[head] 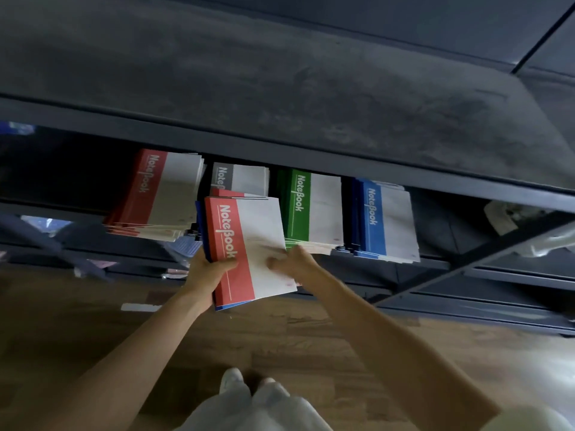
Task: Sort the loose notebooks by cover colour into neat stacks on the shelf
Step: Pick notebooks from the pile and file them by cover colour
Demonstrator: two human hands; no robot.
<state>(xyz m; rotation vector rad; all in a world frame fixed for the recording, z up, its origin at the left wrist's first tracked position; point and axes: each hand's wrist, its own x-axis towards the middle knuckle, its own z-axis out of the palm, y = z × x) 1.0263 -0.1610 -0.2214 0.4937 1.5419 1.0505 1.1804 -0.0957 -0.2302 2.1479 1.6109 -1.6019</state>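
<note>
**A:** What's on the shelf (435, 231)?

**B:** Four piles along its front edge. The red stack (155, 194) is furthest left, then the grey stack (239, 178), the green stack (311, 206) and the blue stack (385, 219) to the right.

**A:** And the hands?

**B:** The left hand (208, 272) grips a bundle (230, 304) by its left edge, just in front of the grey stack. A red notebook (245, 231) lies on top, with blue covers beneath. The right hand (295, 262) pinches that notebook's right edge, thumb on the cover, though it's blurred.
</note>
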